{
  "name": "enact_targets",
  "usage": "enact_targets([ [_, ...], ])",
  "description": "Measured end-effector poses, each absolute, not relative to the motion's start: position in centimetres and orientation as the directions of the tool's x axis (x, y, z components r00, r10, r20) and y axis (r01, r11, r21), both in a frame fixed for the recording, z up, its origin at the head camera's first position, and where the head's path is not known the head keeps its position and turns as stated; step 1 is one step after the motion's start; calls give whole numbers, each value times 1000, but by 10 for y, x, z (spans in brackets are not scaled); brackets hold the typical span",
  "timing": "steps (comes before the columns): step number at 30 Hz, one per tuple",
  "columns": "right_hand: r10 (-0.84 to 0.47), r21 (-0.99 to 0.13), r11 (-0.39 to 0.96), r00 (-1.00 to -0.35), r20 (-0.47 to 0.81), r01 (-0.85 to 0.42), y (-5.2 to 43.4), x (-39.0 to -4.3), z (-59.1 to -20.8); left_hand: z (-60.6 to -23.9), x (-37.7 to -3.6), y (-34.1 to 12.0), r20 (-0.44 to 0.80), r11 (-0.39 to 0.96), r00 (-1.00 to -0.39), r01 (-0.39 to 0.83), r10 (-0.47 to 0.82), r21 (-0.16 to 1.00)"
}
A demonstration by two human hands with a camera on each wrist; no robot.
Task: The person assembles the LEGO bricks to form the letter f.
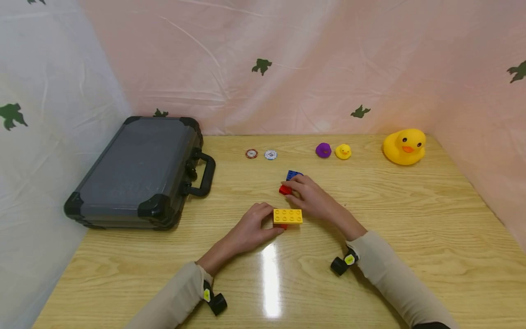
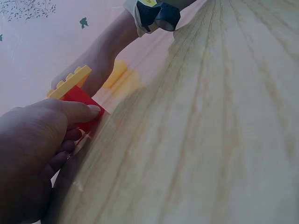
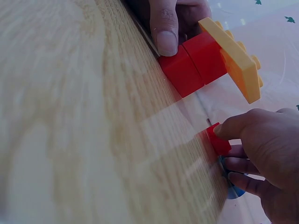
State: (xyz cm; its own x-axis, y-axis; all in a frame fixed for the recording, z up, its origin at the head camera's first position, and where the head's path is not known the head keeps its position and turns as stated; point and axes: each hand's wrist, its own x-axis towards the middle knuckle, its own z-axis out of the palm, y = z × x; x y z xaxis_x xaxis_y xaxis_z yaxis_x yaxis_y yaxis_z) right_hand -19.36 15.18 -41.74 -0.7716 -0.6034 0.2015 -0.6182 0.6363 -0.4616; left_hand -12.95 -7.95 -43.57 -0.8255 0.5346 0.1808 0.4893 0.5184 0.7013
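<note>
Taking 12 o'clock as the back cloth (image 1: 230,82) and the yellow plate (image 1: 288,216) as the middle of the dial, I see both hands busy near the centre of the wooden table (image 1: 411,205). The left hand (image 1: 250,230), at 8 o'clock, grasps two stacked red bricks (image 3: 189,65) low down, thumb on the near side. The yellow plate caps them, its edge jutting past the red toward 3 o'clock. The right hand (image 1: 306,195), at 1 o'clock, pinches a small red brick (image 1: 285,189) at 12, just off the table's middle. A blue piece (image 1: 293,175) lies right behind it, partly covered by the fingers. The gap between the hands is narrow, with the plate's corner near the right wrist.

Between 9 and 10 o'clock lies a grey case (image 1: 131,167), its handle (image 1: 204,176) facing the work but well apart from the left hand. Along the table's back edge sit a red-rimmed chip (image 1: 251,153) at 11, a pale chip (image 1: 270,155) beside it, a purple duck (image 1: 323,150) at 1, a small yellow duck (image 1: 343,151) next to it and a large yellow duck (image 1: 404,147) at 2. A broad stretch of wood separates the right sleeve (image 1: 394,269) from the table's 3 o'clock edge.
</note>
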Motion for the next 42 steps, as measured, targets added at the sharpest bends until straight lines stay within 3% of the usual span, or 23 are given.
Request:
enact_targets([
  [23, -609, -489, 640, -779, 149, -593, 152, -193, -414, -437, -130, -79, 180, 511, -823, 489, 538, 707],
  [42, -567, -589, 552, -784, 254, -590, 168, -179, -394, -438, -130, -80, 184, 515, -826, 489, 533, 704],
])
